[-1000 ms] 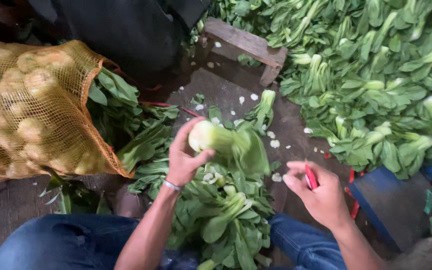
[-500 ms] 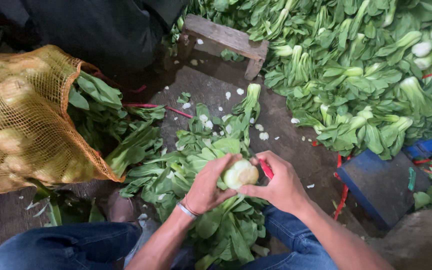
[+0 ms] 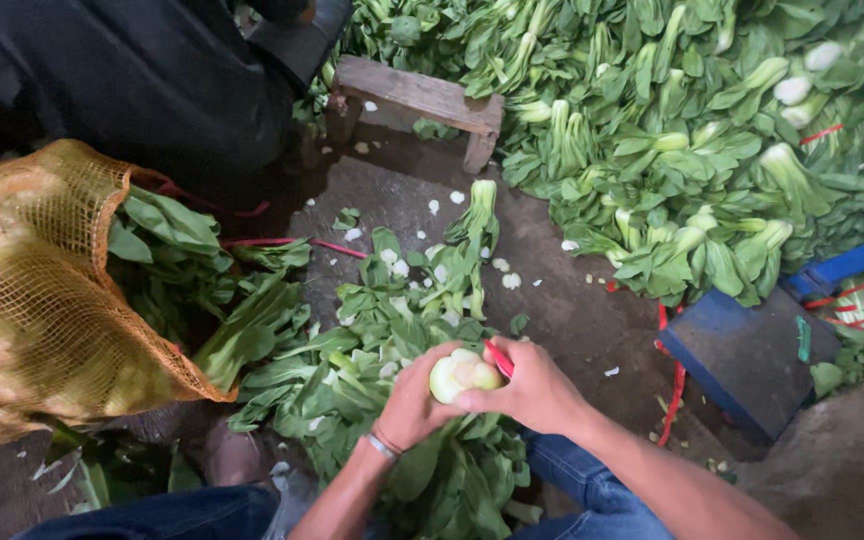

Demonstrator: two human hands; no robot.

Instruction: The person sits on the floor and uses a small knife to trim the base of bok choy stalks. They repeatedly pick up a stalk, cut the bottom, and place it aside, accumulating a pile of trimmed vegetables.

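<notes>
Bottom centre: left hand (image 3: pixel 407 405) grips a bok choy (image 3: pixel 460 372) base; right hand (image 3: pixel 537 390) holds a red knife (image 3: pixel 499 357). A large untrimmed pile (image 3: pixel 692 130) remains upper right.

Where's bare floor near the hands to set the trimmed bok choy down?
Bare floor lies between the loose leaf pile and the big bok choy heap, below the wooden stool. Left is crowded by the mesh sack. Both hands grip the bok choy.
</notes>
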